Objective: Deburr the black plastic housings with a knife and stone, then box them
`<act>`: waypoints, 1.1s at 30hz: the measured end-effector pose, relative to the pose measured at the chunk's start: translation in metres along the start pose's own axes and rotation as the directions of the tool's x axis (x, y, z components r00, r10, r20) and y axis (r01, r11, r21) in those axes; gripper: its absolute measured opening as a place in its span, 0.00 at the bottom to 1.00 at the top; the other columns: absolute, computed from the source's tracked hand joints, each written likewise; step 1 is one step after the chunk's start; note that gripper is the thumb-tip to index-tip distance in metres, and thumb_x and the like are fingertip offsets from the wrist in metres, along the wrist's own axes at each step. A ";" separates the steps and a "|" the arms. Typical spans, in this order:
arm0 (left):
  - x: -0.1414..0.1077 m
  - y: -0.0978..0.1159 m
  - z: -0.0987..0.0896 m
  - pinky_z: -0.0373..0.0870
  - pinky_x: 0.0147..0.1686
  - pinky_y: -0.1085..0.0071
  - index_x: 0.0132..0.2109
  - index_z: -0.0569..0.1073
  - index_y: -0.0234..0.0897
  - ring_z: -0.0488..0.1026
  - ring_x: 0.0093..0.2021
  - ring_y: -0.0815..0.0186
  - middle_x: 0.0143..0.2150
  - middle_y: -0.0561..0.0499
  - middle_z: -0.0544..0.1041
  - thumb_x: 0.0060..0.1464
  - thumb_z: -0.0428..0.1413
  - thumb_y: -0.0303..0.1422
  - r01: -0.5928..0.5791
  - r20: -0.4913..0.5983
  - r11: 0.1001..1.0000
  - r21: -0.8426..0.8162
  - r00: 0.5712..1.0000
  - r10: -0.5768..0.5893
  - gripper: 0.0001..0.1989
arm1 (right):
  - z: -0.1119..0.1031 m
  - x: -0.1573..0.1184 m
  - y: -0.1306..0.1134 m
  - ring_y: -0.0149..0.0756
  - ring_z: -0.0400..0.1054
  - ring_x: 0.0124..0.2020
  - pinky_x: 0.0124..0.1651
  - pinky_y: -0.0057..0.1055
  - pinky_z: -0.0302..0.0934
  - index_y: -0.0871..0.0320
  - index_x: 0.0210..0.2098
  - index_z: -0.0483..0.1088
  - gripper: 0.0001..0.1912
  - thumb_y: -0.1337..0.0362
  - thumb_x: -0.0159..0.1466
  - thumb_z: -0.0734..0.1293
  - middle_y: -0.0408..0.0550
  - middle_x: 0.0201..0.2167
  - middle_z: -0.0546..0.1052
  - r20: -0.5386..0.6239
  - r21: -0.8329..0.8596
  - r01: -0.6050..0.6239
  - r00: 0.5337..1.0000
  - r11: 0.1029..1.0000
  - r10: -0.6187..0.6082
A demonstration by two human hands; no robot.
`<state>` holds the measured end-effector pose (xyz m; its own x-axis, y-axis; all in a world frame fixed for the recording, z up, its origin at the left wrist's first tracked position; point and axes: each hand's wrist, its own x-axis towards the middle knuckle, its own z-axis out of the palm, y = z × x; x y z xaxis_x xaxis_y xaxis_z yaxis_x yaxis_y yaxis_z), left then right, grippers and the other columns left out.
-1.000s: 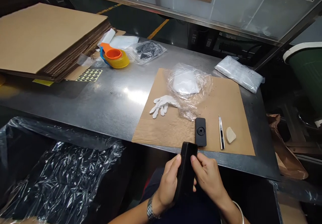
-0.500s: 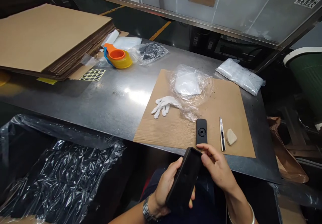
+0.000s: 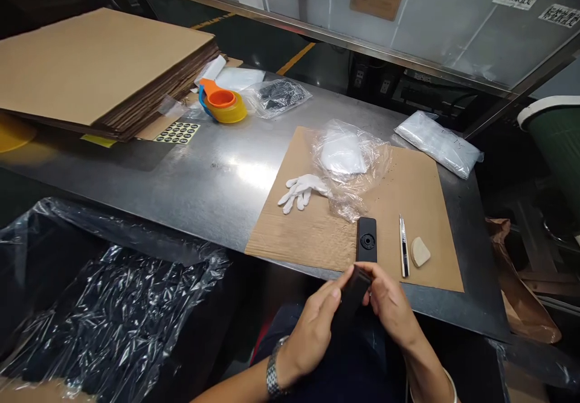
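Note:
Over my lap, in front of the table edge, I hold a black, hollow, tray-like case (image 3: pixel 351 297), now turned so a narrow side shows. My left hand (image 3: pixel 317 318) is closed along its left side, with the thumb near the upper part. Fingers of my right hand (image 3: pixel 385 297) close on its upper right end. Just beyond lies a flat black plate with a round fitting (image 3: pixel 367 240), on the cardboard sheet (image 3: pixel 308 240). To its right are a utility knife (image 3: pixel 403 246) and a beige wedge-shaped block (image 3: pixel 420 252).
A white glove (image 3: pixel 303 191) and a clear plastic bag (image 3: pixel 348 155) with white contents lie on the cardboard. A wrapped packet (image 3: pixel 438 143) is at back right. Tape rolls (image 3: pixel 224 104), a sticker sheet (image 3: pixel 177 133) and stacked cardboard (image 3: pixel 109 64) stand left. Black plastic film (image 3: pixel 113 318) covers something below.
Both hands have turned the black case, so its open hollow no longer faces me. My left hand has shifted up along its side. The view has moved slightly.

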<state>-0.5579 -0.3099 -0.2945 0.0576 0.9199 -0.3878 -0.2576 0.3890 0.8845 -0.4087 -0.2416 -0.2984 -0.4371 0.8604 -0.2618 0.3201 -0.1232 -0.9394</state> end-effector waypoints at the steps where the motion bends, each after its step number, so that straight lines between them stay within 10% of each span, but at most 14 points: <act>1: 0.001 0.002 -0.002 0.64 0.50 0.62 0.57 0.66 0.39 0.69 0.44 0.59 0.45 0.44 0.72 0.60 0.45 0.42 -0.068 -0.027 0.993 0.093 0.997 0.071 0.21 | 0.001 -0.002 -0.001 0.31 0.64 0.26 0.29 0.26 0.59 0.57 0.50 0.65 0.26 0.46 0.61 0.61 0.45 0.29 0.71 0.033 0.004 0.012 0.999 1.000 -0.012; 6: 0.001 0.013 -0.009 0.51 0.59 0.63 0.56 0.67 0.41 0.60 0.57 0.58 0.56 0.47 0.68 0.59 0.49 0.39 -0.001 0.043 0.988 -0.152 0.999 0.007 0.19 | 0.007 -0.007 -0.005 0.28 0.59 0.20 0.20 0.23 0.55 0.57 0.50 0.62 0.26 0.48 0.59 0.63 0.42 0.25 0.68 -0.001 0.399 -0.136 0.989 0.907 0.149; 12: -0.005 0.017 -0.010 0.68 0.25 0.70 0.57 0.65 0.36 0.71 0.27 0.64 0.40 0.42 0.75 0.52 0.56 0.36 0.242 0.207 0.854 -0.461 0.965 -0.162 0.25 | 0.009 -0.002 -0.002 0.28 0.61 0.21 0.19 0.22 0.56 0.58 0.45 0.64 0.22 0.50 0.57 0.66 0.42 0.24 0.68 0.003 0.624 -0.167 0.977 0.764 0.212; 18: -0.006 0.010 -0.013 0.68 0.31 0.73 0.55 0.64 0.37 0.71 0.38 0.62 0.53 0.40 0.68 0.49 0.60 0.42 -0.077 -0.084 0.838 -0.540 0.996 0.037 0.28 | 0.018 -0.010 -0.004 0.28 0.62 0.23 0.21 0.21 0.57 0.58 0.36 0.65 0.16 0.52 0.59 0.66 0.43 0.24 0.69 -0.069 0.662 -0.155 0.962 0.733 0.266; 24: 0.000 0.000 -0.019 0.65 0.31 0.73 0.54 0.59 0.38 0.68 0.33 0.64 0.38 0.46 0.73 0.49 0.58 0.48 -0.271 -0.252 0.928 -0.257 0.945 0.206 0.31 | 0.023 -0.040 -0.007 0.37 0.66 0.30 0.30 0.30 0.61 0.57 0.38 0.66 0.22 0.44 0.58 0.62 0.48 0.28 0.71 0.147 0.399 -0.199 0.978 0.895 0.151; 28: -0.001 -0.002 -0.016 0.60 0.25 0.75 0.46 0.62 0.36 0.60 0.23 0.71 0.25 0.53 0.68 0.52 0.53 0.50 -0.251 -0.210 0.931 -0.266 0.957 0.199 0.24 | 0.019 -0.051 -0.006 0.40 0.67 0.36 0.38 0.34 0.62 0.56 0.44 0.68 0.29 0.39 0.58 0.57 0.52 0.37 0.73 -0.057 0.104 0.023 0.998 0.994 -0.017; 33: -0.007 -0.008 -0.009 0.55 0.22 0.75 0.43 0.62 0.36 0.56 0.21 0.72 0.22 0.55 0.65 0.53 0.51 0.51 -0.151 -0.089 0.945 -0.290 0.987 0.131 0.22 | 0.024 -0.050 -0.017 0.34 0.66 0.29 0.30 0.28 0.64 0.51 0.46 0.68 0.13 0.59 0.61 0.64 0.46 0.29 0.71 -0.106 -0.100 0.326 0.936 0.940 -0.336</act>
<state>-0.5645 -0.3202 -0.3009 -0.0624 0.9548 -0.2906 -0.5315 0.2146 0.8194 -0.4129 -0.2941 -0.2747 -0.4275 0.8991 0.0944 0.2423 0.2146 -0.9462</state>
